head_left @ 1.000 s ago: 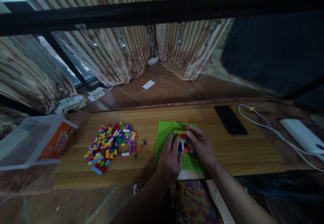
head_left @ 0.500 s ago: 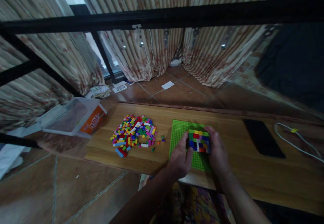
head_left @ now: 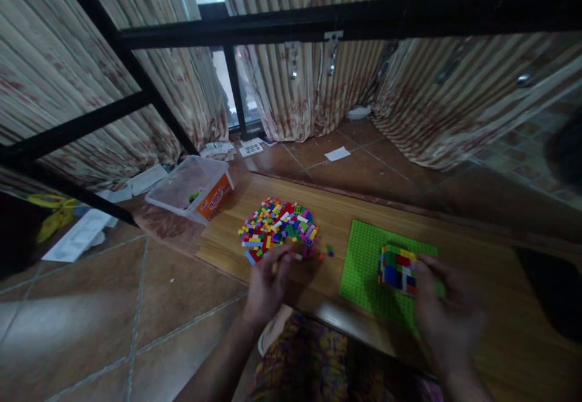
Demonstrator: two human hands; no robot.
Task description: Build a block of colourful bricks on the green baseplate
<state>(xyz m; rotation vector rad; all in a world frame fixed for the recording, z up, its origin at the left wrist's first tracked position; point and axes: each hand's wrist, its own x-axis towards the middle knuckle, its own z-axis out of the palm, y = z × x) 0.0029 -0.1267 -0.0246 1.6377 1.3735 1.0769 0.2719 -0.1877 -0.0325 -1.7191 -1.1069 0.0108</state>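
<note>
Reaching toward the brick pile (head_left: 278, 227), the left hand (head_left: 267, 281) hovers at its near edge, fingers curled around what looks like a small pale piece at the tips; blur keeps me from saying whether that grip pinches a brick or only touches one. Right hand (head_left: 448, 311) rests on the right side of the block of stacked bricks (head_left: 396, 268), fingers bent against it, steadying it where it sits on the green baseplate (head_left: 364, 262). Exact finger contact is smeared by motion. Step in hand, as I judge it: fetching one more brick for the block. Next move would call for a clean pinch on a single piece, then carrying it across to the block, well apart to the right of the pile. Pile lies on the wooden counter (head_left: 227, 244), left of the baseplate, with a few stray bricks (head_left: 328, 250) between them. Clear plastic tub (head_left: 191, 188) with an orange label sits at the counter's far left corner. Tiled floor and striped curtains beyond.
</note>
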